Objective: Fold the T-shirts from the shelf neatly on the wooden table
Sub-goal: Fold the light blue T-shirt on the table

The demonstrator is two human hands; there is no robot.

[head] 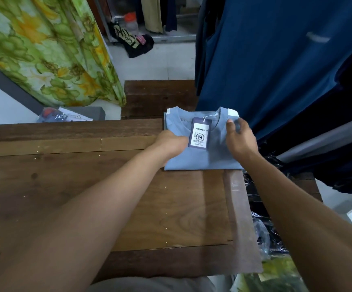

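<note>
A light blue T-shirt (213,157) lies folded into a compact rectangle at the far right corner of the wooden table (86,186). Its collar faces away from me, and a white and purple hang tag (200,132) rests on its chest. My left hand (171,144) lies on the shirt's left edge, fingers curled against the fabric. My right hand (241,138) rests on the shirt's right side near the collar, fingers spread and slightly blurred. Neither hand lifts the shirt off the table.
Dark blue garments (276,60) hang close at the right, over the table's corner. A green floral cloth (44,49) hangs at the left. A second wooden surface (156,95) adjoins beyond. Plastic-wrapped items (263,228) sit below the table's right edge. Dark clothing (135,43) lies on the floor.
</note>
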